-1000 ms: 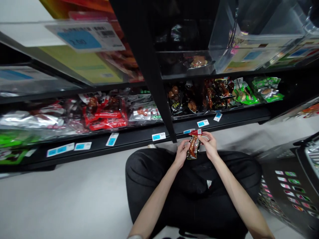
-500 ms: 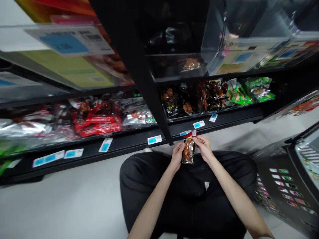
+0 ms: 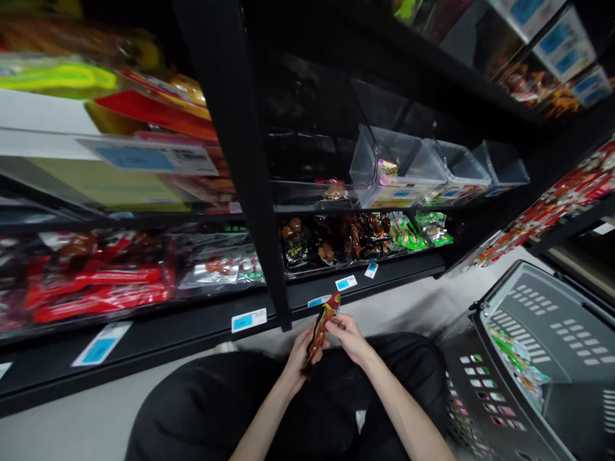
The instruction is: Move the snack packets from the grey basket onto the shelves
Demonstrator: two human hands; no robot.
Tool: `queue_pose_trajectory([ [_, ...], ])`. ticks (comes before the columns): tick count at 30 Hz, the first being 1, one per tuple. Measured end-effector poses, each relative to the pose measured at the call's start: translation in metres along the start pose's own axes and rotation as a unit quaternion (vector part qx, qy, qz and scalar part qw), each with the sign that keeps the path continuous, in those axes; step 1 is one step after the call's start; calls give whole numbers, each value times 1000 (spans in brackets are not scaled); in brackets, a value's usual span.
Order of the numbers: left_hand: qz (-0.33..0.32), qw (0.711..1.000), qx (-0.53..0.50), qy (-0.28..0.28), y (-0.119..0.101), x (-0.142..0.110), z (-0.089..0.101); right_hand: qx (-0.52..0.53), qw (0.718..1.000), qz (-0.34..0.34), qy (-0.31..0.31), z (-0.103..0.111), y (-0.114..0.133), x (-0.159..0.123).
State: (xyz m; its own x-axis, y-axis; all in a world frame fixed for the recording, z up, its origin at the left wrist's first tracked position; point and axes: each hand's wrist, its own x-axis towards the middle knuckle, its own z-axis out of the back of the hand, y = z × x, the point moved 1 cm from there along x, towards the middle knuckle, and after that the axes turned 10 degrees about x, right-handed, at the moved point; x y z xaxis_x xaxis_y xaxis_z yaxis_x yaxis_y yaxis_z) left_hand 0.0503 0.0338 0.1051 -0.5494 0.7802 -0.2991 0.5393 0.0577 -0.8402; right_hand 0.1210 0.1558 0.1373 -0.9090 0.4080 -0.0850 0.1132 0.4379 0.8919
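Both of my hands hold one snack packet (image 3: 318, 333), brown and dark with a red and yellow top end, tilted in front of the lowest shelf. My left hand (image 3: 296, 358) grips its left side and lower part, fingers closed behind it. Closed on the right edge near the top is my right hand (image 3: 348, 334). Just beyond lie dark packets of brown food (image 3: 371, 232) and green packets (image 3: 406, 230) in the bottom shelf row. Small print on the held packet is too blurred to read.
A grey shopping basket (image 3: 571, 301) with green packets (image 3: 516, 358) inside stands at the right. Red packets (image 3: 100, 285) fill the left shelf behind a black upright (image 3: 240, 147). Clear plastic bins (image 3: 401, 169) sit one shelf above. Price tags (image 3: 248, 320) line the shelf edge.
My view has swung to the right, showing more of the basket and the bins. The packet has turned from facing me to a slant, still in both hands.
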Motion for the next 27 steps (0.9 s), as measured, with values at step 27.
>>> queue_pose_trajectory([
  [27,-207,951,232,-4,-29,-10,-19,-110,969,54,-215,4,31,-50],
])
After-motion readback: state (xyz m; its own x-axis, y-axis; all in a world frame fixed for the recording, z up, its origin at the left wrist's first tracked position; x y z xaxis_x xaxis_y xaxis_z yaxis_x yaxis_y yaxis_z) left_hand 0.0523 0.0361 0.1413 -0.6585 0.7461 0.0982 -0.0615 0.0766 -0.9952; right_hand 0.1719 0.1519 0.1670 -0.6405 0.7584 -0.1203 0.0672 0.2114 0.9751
